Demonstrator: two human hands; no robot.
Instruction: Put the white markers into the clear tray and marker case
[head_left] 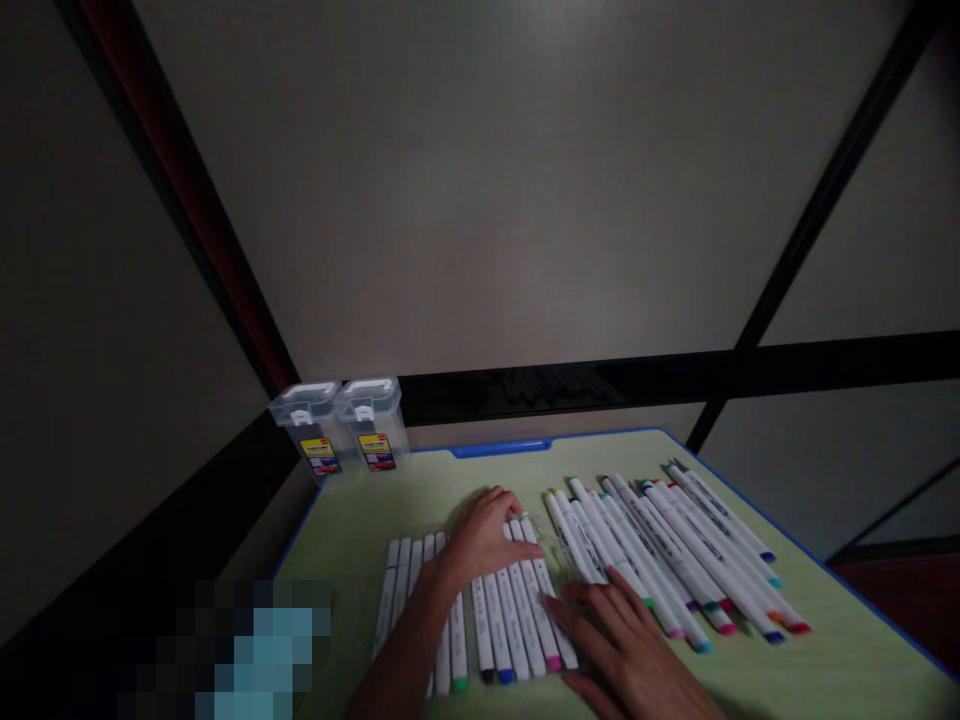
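White markers (508, 620) with coloured end caps lie side by side in a flat row, parted into two groups by a small gap. My left hand (484, 538) reaches over this row, its fingers curled round the far ends of the markers in the right group and its thumb lying across them. Beside the row's right edge, my right hand (626, 645) rests low with fingers spread, its fingertips touching the outermost marker (551, 600). A clear plastic sleeve or tray seems to lie under the row. My left forearm hides part of the left group (401, 580).
Many loose markers (675, 550) lie slanted in a heap on the right of the green table (345, 520). Two clear lidded boxes (319, 430) with yellow labels stand at the back left. A blue handle (502, 449) marks the far edge, close to a panelled wall.
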